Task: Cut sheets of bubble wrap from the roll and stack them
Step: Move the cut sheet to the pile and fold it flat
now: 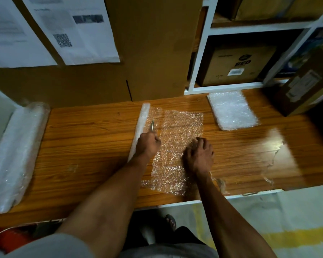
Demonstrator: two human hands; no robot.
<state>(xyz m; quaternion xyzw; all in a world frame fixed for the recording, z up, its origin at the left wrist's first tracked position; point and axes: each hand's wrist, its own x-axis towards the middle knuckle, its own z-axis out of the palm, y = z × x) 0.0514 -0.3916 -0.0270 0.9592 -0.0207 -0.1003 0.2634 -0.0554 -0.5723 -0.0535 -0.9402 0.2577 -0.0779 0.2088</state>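
Note:
A thin roll of bubble wrap [140, 127] lies across the wooden table [82, 146], with a clear sheet [177, 138] unrolled from it to the right. My left hand [147, 146] grips a knife [152, 125] whose blade points away from me, right beside the roll on the sheet. My right hand [199, 155] rests on the sheet's right half with fingers curled, pressing it down. A stack of cut sheets [231, 110] sits at the back right of the table.
A big bubble wrap roll [15, 157] lies along the table's left edge. Cardboard [153, 49] with taped papers stands behind. White shelves [250, 28] hold boxes, and a tilted box [304, 86] stands at the far right. Torn tape [270, 164] clings to the tabletop.

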